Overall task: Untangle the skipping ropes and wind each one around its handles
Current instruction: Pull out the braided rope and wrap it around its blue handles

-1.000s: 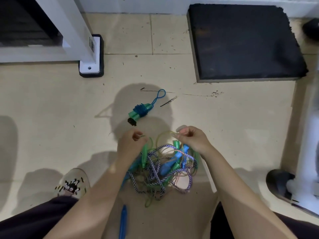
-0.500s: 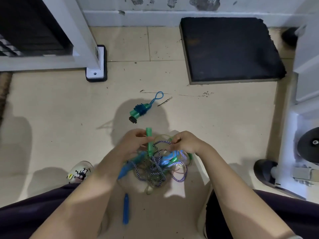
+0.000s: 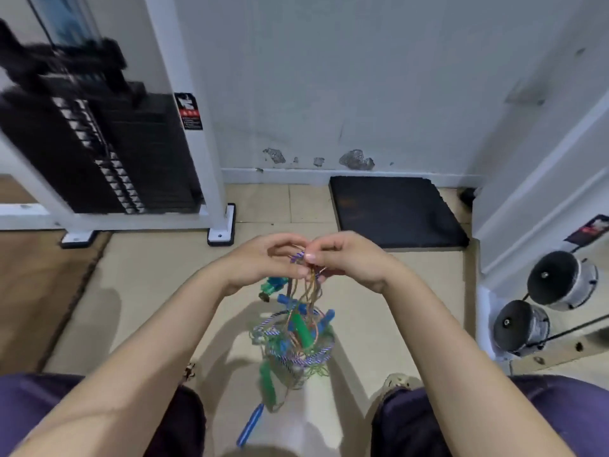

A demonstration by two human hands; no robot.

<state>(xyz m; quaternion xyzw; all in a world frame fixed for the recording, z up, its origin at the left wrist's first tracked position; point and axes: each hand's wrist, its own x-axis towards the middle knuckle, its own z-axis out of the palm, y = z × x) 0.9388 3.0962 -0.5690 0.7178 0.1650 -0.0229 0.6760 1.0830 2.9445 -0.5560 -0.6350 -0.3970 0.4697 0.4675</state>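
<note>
Several large fixtures around the scene: grey wall (image 3: 362,77) ahead, weight-stack machine (image 3: 108,150) at far left, black mat (image 3: 395,209) on the tiled floor (image 3: 158,291) by the skirting, two black-capped rollers (image 3: 557,282) at right.

Both hands raised together mid-frame, lifting the tangle of skipping ropes (image 3: 296,338) clear of the floor. Left hand (image 3: 263,262) with fingers curled, pinching strands at the top of the knot; right hand (image 3: 342,258) likewise clenched on a striped purple-and-white cord and thin orange strands. Below, green and blue handles dangling in the snarl, one blue handle (image 3: 250,427) hanging lowest, between the knees.

Progress, as judged: one rope done, a wound bundle (image 3: 272,286) lying on the floor beyond the hands, partly hidden by the left wrist. Remainder not yet separated: at least a striped cord, a thin orange one and a green one knotted together, none wound. Early stage, most work left.

Writing: red-and-black warning label (image 3: 190,111) on the machine's white post, text too small to read; another label (image 3: 590,230) at far right, also illegible.
</note>
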